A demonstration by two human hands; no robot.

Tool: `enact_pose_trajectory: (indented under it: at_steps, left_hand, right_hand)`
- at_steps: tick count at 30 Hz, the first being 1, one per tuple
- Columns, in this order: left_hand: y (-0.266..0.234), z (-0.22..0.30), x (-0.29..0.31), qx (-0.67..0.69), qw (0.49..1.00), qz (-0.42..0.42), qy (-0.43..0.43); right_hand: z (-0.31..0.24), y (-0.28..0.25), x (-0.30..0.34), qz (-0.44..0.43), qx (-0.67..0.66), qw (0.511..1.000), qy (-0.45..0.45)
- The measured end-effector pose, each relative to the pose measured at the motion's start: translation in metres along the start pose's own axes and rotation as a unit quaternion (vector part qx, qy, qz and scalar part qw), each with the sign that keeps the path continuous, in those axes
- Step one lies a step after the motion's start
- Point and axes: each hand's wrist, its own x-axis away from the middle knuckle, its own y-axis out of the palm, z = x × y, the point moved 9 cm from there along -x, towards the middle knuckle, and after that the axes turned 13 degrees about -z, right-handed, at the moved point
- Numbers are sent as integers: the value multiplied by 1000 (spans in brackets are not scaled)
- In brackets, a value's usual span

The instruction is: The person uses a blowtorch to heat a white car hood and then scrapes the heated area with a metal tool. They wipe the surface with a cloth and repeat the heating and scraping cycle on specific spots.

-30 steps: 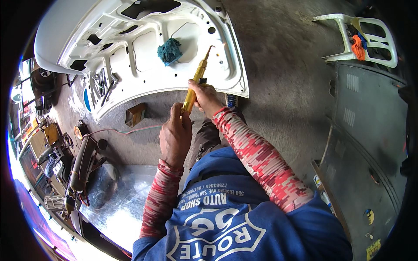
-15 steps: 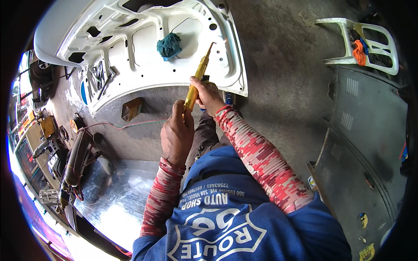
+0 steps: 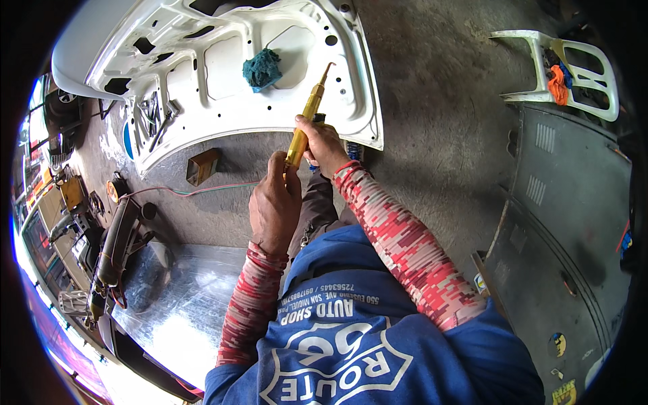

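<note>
A yellow brass gas torch with a thin, bent copper-coloured tip slants up and away from me. My right hand is closed round its middle, thumb along the top. Behind it, my left hand is closed at the torch's rear end, with the fingers partly hidden. The tip points over a white car panel with several holes and ribs. On that panel lies a crumpled teal cloth. No flame can be clearly made out at the tip.
Red and green hoses run left across the floor past a small open metal box. Hand tools lie on the panel's left part. A sheet of metal is at lower left, a white plastic chair and grey panels at right.
Both hands keep the same hold on the torch, which has barely moved. The surroundings shift slightly in the picture. A faint bright spot beside the tip earlier no longer shows clearly.
</note>
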Motion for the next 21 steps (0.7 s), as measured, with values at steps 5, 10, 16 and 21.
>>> enact_pose_trajectory:
  at_steps: [5,10,16,21]
  left_hand:
    - [2,1,-3,-19,1000,-14,-7]
    - [1,2,-3,-16,1000,-10,-7]
    - [1,5,-3,-20,1000,-9,5]
    - [2,5,-3,-25,1000,-15,3]
  right_hand:
    - [-1,-2,-3,-5,29,1000,7]
    - [0,-4,-4,0,42,999,11]
    - [-1,-3,-6,-8,39,999,-8]
    - [3,-4,-7,-18,13,1000,7]
